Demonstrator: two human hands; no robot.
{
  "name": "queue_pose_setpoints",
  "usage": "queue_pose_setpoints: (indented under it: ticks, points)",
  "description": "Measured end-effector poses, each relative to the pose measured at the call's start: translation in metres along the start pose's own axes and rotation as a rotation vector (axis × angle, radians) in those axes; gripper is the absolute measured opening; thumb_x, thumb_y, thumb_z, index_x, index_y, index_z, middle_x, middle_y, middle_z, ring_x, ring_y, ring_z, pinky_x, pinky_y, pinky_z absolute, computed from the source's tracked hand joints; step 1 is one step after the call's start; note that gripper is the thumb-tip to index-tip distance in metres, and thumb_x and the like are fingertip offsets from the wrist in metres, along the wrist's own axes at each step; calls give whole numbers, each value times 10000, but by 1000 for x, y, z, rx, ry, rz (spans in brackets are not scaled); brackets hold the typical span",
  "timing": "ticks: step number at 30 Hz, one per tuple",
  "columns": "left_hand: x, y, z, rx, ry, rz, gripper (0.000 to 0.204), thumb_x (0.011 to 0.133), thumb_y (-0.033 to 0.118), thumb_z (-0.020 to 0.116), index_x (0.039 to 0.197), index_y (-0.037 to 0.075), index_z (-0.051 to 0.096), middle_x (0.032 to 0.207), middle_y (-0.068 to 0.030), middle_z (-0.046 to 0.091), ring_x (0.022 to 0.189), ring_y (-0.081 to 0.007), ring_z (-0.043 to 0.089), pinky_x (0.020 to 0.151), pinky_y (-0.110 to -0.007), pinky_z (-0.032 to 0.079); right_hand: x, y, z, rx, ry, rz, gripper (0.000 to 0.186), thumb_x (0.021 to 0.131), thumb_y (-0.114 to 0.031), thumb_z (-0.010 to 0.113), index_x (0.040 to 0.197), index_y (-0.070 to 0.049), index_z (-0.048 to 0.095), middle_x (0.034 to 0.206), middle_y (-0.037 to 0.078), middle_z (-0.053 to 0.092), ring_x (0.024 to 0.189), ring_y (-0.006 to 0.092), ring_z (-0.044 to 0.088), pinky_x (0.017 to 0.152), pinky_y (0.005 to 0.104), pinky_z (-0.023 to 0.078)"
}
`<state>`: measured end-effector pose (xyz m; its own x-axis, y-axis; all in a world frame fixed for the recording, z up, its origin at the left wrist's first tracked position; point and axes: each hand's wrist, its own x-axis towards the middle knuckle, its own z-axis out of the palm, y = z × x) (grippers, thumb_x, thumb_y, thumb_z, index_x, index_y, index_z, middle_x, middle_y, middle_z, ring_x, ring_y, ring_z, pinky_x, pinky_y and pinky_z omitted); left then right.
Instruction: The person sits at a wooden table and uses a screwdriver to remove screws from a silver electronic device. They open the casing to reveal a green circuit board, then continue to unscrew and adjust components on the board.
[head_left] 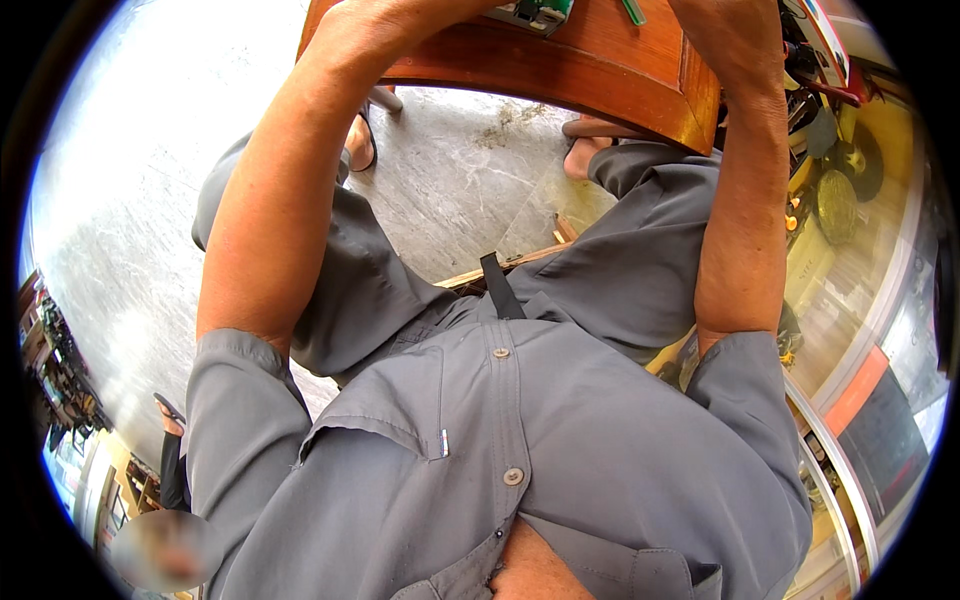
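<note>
Nearest the lens is the person's own grey button-up shirt, filling the lower half of the view, with grey trousers spread over both knees above it. From the shoulders, two bare forearms run up toward 12 o'clock and onto a small reddish-brown wooden table.

The left hand sits at about 11 o'clock, at the table's near-left corner; only its back and wrist show before the frame cuts it off, so how far its fingers are closed cannot be told. The right hand is at about 1 o'clock over the table's right edge, likewise cropped, and its grasp cannot be told either.

Between the two hands, at 12 o'clock on the tabletop, lies a green circuit board, just to the right of the left hand and well left of the right one. A thin green strip lies beside it, nearer the right hand.

Sandalled feet rest on the grey concrete floor under the table.
</note>
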<state>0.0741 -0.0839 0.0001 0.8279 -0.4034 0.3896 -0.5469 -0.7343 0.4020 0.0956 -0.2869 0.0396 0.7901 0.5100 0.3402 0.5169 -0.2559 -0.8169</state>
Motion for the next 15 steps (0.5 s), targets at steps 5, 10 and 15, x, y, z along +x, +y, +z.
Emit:
queue_pose_setpoints:
  ticks: [5, 10, 15]
  points:
    - [2, -8, 3, 18, 92, -9, 113, 907, 55, 593, 898, -23, 674, 854, -236, 678, 829, -420, 692, 754, -490, 552, 2, -6, -6, 4, -16, 15, 222, 1044, -231, 664, 957, -26, 667, 664, -9, 605, 602, 72, 579, 512, 251, 467]
    - [5, -12, 4, -11, 160, -60, 143, 950, 87, 585, 911, -15, 678, 831, -253, 683, 797, -413, 711, 696, -483, 560, 2, -3, -8, -10, -24, -14, 218, 1044, -225, 664, 951, -27, 668, 668, -8, 608, 596, 75, 580, 521, 251, 466]
    - [9, -19, 2, 8, 243, -47, 128, 956, 115, 624, 931, 8, 689, 859, -245, 697, 790, -403, 717, 688, -473, 569, 0, 7, -4, -39, 29, -72, 219, 1045, -221, 662, 943, -28, 670, 662, -11, 608, 592, 74, 577, 523, 250, 461]
